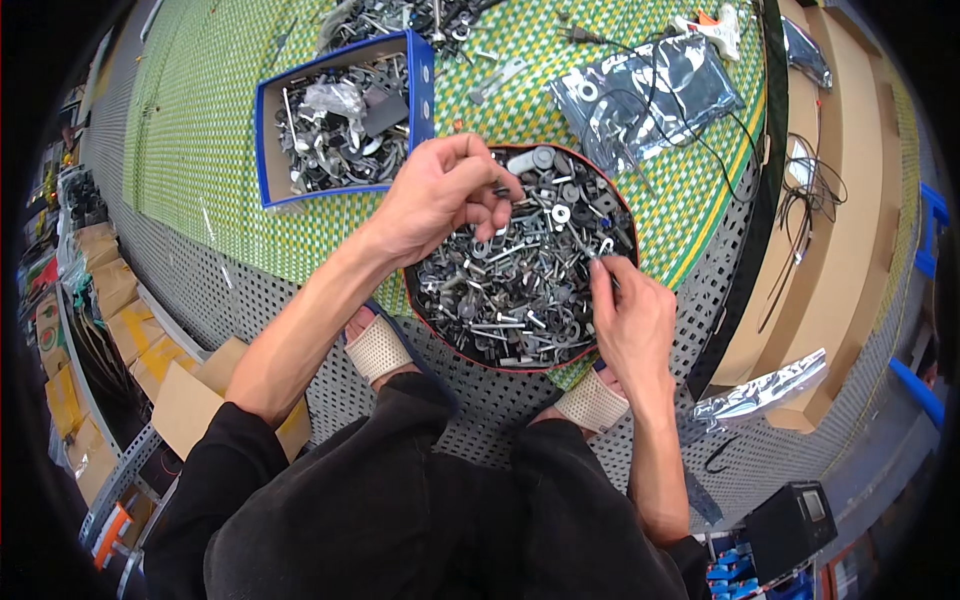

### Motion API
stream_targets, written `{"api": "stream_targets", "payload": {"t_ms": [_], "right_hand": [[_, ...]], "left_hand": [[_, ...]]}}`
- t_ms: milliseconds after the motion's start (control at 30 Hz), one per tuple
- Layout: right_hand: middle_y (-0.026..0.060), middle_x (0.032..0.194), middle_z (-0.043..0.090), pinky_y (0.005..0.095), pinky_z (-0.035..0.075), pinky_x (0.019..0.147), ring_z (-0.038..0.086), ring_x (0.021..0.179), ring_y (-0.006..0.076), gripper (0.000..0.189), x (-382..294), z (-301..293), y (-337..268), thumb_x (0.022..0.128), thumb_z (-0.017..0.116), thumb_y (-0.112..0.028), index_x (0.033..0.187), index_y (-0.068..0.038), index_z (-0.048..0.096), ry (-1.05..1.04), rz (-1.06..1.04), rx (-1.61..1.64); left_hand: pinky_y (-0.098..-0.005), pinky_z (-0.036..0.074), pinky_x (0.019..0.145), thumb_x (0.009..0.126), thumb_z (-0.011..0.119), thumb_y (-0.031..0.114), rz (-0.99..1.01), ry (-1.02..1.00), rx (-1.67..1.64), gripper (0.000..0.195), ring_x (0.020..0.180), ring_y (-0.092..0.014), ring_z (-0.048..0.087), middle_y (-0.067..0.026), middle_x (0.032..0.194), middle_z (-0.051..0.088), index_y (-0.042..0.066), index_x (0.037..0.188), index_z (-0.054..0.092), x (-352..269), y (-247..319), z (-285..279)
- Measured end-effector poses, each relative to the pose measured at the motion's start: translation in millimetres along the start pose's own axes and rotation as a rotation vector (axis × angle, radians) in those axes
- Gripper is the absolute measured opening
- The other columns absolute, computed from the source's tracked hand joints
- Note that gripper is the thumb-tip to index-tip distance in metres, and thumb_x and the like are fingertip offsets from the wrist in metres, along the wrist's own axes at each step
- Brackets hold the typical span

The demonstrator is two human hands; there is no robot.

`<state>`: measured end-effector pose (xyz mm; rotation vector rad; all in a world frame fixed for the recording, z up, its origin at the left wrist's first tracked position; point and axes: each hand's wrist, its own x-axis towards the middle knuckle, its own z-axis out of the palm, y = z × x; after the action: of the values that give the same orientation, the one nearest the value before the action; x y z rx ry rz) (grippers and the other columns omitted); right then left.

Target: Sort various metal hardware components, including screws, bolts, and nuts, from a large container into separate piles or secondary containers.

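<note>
Between the fingertips of my left hand [442, 191] is a small dark part [501, 192], too small to name exactly. The hand hovers over the left side of a round black container with a red rim [634, 225]. Inside lies a heap of mixed screws, bolts, nuts and washers [517, 277], with a pale washer [561, 214] on top. At the container's right side, my right hand [636, 311] has its thumb and forefinger close together at a shiny metal piece [592, 251]. Whether those fingers grip it cannot be made out.
A blue-edged box [421, 90] of mixed hardware stands at upper left, with loose hardware [420, 19] behind it. A silvery plastic bag [652, 97], black cable [656, 67] and white glue gun [716, 30] lie on the green woven mat [217, 97]. Long cardboard [840, 247] lies right.
</note>
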<state>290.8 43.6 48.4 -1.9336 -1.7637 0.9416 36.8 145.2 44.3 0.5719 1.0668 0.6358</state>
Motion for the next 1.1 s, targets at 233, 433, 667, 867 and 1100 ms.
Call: {"api": "stream_targets", "payload": {"t_ms": [233, 433, 667, 867, 1100], "right_hand": [[0.0195, 0.077, 0.069, 0.0501, 0.055, 0.065, 0.071, 0.071, 0.0407, 0.019, -11, 8, -10, 0.103, 0.069, -0.016, 0.090, -0.002, 0.068, -0.098, -0.168, 0.039], [0.0194, 0.075, 0.067, 0.0506, 0.054, 0.063, 0.069, 0.070, 0.0416, 0.020, -4, 3, -3, 0.103, 0.068, -0.014, 0.089, -0.001, 0.067, -0.042, -0.057, -0.125], [0.0208, 0.076, 0.069, 0.0528, 0.054, 0.065, 0.070, 0.072, 0.0433, 0.014, -6, -8, -6, 0.102, 0.068, -0.012, 0.093, -0.001, 0.069, -0.261, -0.197, 0.002], [0.0206, 0.077, 0.069, 0.0508, 0.054, 0.065, 0.071, 0.072, 0.0422, 0.012, 4, 7, -3, 0.102, 0.069, -0.011, 0.095, -0.002, 0.070, -0.048, -0.131, -0.110], [0.0204, 0.081, 0.071, 0.0527, 0.056, 0.068, 0.072, 0.076, 0.0422, 0.013, -17, 18, -12, 0.102, 0.069, -0.014, 0.096, -0.003, 0.069, -0.172, -0.198, -0.032]], "left_hand": [[-0.0245, 0.048, 0.051, 0.111, 0.064, 0.014, -0.057, 0.025, -0.011, 0.013, 0.069, -0.013, 0.065, -0.0098, 0.097, 0.068, 0.002, 0.108, 0.059, -33, -21, -8], [-0.0243, 0.054, 0.061, 0.106, 0.074, 0.013, 0.005, -0.016, 0.544, 0.025, 0.073, -0.005, 0.066, -0.0051, 0.092, 0.072, -0.006, 0.122, 0.073, -61, -19, 2], [-0.0449, 0.056, 0.087, 0.095, 0.080, 0.011, 0.426, -0.017, 1.285, 0.020, 0.101, -0.036, 0.070, -0.0139, 0.109, 0.069, 0.003, 0.114, 0.078, -75, -34, -25], [-0.0449, 0.057, 0.098, 0.097, 0.077, 0.009, 0.577, 0.020, 1.320, 0.026, 0.115, -0.036, 0.068, -0.0148, 0.122, 0.070, 0.004, 0.122, 0.075, -60, -33, -7], [-0.0477, 0.052, 0.110, 0.094, 0.074, 0.007, 0.801, -0.136, 1.460, 0.042, 0.133, -0.037, 0.063, -0.0162, 0.140, 0.068, -0.002, 0.135, 0.069, -27, -50, 27]]}}
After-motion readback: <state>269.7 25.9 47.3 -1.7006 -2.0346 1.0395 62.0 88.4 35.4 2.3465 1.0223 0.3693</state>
